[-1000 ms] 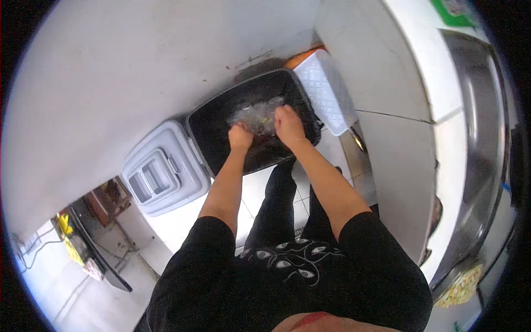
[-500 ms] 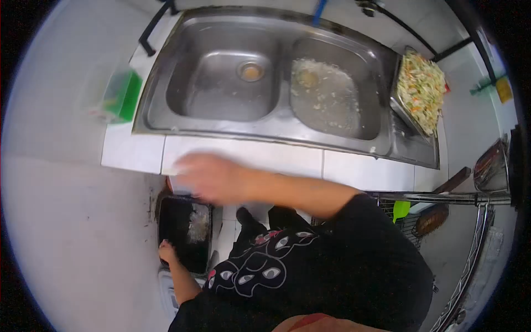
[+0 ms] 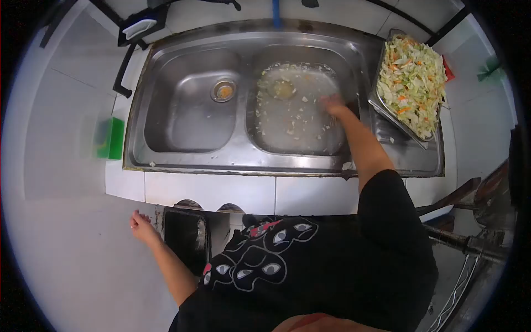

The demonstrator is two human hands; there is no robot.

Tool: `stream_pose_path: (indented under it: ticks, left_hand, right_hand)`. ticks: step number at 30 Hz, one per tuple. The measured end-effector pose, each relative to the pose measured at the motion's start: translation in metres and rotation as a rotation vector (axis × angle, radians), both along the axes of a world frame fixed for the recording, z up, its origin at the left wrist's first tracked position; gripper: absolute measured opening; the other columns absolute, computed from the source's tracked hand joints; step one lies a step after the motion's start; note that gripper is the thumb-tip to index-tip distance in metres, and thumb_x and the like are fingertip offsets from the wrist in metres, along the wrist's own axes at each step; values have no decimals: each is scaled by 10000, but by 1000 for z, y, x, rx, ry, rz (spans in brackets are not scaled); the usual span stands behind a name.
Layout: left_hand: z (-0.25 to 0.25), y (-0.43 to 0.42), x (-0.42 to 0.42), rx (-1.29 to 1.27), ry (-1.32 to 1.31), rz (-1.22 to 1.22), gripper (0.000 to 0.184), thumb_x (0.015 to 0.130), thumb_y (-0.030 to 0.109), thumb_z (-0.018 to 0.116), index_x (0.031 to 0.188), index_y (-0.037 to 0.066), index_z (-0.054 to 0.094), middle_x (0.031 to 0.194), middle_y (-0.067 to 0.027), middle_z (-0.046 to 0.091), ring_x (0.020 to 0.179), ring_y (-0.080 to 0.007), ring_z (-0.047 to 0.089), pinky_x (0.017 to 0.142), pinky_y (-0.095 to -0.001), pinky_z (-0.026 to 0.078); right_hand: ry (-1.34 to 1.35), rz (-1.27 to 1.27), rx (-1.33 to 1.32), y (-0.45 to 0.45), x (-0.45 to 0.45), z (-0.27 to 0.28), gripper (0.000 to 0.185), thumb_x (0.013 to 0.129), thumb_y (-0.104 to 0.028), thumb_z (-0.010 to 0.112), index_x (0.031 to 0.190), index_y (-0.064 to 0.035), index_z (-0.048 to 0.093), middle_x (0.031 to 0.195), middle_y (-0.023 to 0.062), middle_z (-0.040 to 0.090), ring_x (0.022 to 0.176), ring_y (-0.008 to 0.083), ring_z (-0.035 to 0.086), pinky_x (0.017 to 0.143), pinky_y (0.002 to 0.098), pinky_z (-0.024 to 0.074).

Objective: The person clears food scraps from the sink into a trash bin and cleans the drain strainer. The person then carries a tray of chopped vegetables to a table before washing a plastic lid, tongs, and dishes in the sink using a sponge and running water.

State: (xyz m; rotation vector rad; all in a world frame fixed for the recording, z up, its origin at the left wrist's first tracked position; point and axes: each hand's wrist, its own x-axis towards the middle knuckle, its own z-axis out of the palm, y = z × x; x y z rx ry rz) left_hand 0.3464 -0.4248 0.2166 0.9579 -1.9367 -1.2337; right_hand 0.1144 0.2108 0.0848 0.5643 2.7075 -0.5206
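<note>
With the blurred right hand (image 3: 333, 105), reaches down to the right side of the stainless-steel right basin (image 3: 298, 53), at or just over cloudy, pale water (image 3: 321, 130). Cannot tell, through the blur, the spread of the fingers or any hold on anything. Holds the left hand (image 3: 141, 226) well apart, near the open black plastic bin (image 3: 180, 235), half curled, with nothing visible in the grip.

Find the small, pale, shredded vegetable scraps (image 3: 299, 117) scattered through the water, more of them toward the basin's left edge and the round, yellowish drain (image 3: 283, 89). Expect next to no weight in each, limp softness and a wet, slippery surface; likely to slide out of a fingertip pinch. Best scooped with a cupped hand from beneath, near the drain, then squeezed gently.

Note also, beside the basin, the rectangular metal tray (image 3: 394, 117) heaped with chopped pale-green and orange vegetables (image 3: 409, 83): probably heavy and apt to spill, so best gripped by opposite rims and kept level.
</note>
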Motion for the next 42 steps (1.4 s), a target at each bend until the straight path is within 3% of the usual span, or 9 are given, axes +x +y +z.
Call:
stream_pose_path:
  ticks: [3, 8, 14, 20, 26, 29, 33, 37, 42]
  left_hand:
    - [23, 32, -15, 10, 81, -85, 242, 872, 212, 473, 862, -8, 574, 617, -14, 479, 548, -86, 444, 495, -219, 364]
    - [38, 60, -30, 60, 142, -114, 243, 881, 206, 466, 867, -12, 573, 607, -6, 472, 542, -78, 436, 504, -211, 356]
    - [49, 88, -40, 126, 141, -176, 224, 882, 192, 469, 875, -6, 573, 616, -2, 480, 549, -79, 446, 522, -205, 381]
    - [35, 96, -54, 206, 191, -298, 195, 877, 181, 493, 862, 3, 572, 634, -6, 489, 554, -80, 458, 525, -203, 397]
    - [31, 107, -61, 323, 230, -365, 189, 875, 184, 502, 856, 11, 576, 636, -10, 495, 551, -84, 465, 507, -211, 399]
    - [30, 131, -70, 332, 172, -416, 208, 875, 202, 503, 859, 8, 580, 639, -14, 502, 561, -95, 480, 507, -218, 410]
    - [18, 182, -98, 495, 89, -738, 272, 879, 260, 495, 900, 4, 581, 741, -49, 556, 663, -122, 542, 564, -233, 457]
    - [15, 265, -137, 974, -87, -1000, 395, 886, 379, 440, 1125, 67, 474, 1090, -89, 524, 1024, -208, 488, 814, -385, 439]
    - [19, 342, -174, 1492, -284, -922, 509, 882, 507, 304, 1132, 99, 479, 1132, -62, 512, 1059, -222, 478, 872, -453, 403]
  right_hand:
    - [-75, 535, 215, -4, -15, -72, 599, 844, -510, 368, 1333, -169, 310, 1406, 150, 207, 1315, 296, 142, 1061, 435, 156]
    - [-128, 532, -166, -112, 22, 31, 563, 794, -452, 487, 1202, -66, 450, 1184, 200, 470, 1096, 338, 444, 920, 403, 356]
    - [-517, 772, -242, -161, 54, 16, 362, 761, -294, 573, 997, -21, 560, 971, 154, 593, 858, 294, 573, 691, 387, 466]
    - [-768, 527, -933, -153, 49, -1, 82, 733, -63, 571, 815, -63, 560, 711, 5, 531, 623, 128, 487, 523, 276, 412]
    - [-778, 577, -1000, -140, 47, 25, 104, 689, -13, 579, 771, -54, 529, 694, 9, 506, 594, 99, 480, 494, 234, 381]
    - [-565, 238, -1431, -121, 39, 67, 88, 688, -19, 560, 762, -48, 521, 664, 12, 491, 565, 100, 476, 480, 230, 374]
    - [-492, 194, -1270, -99, 22, 56, 108, 683, -19, 552, 784, -47, 528, 661, 28, 508, 578, 109, 499, 499, 233, 400]
    - [-287, 389, -957, -105, 14, 107, 104, 683, -20, 555, 783, -43, 536, 686, 53, 540, 633, 135, 530, 549, 254, 430]
    - [203, 776, -440, -153, 30, 165, 105, 741, -106, 564, 812, -31, 577, 793, 144, 608, 714, 258, 582, 651, 351, 467]
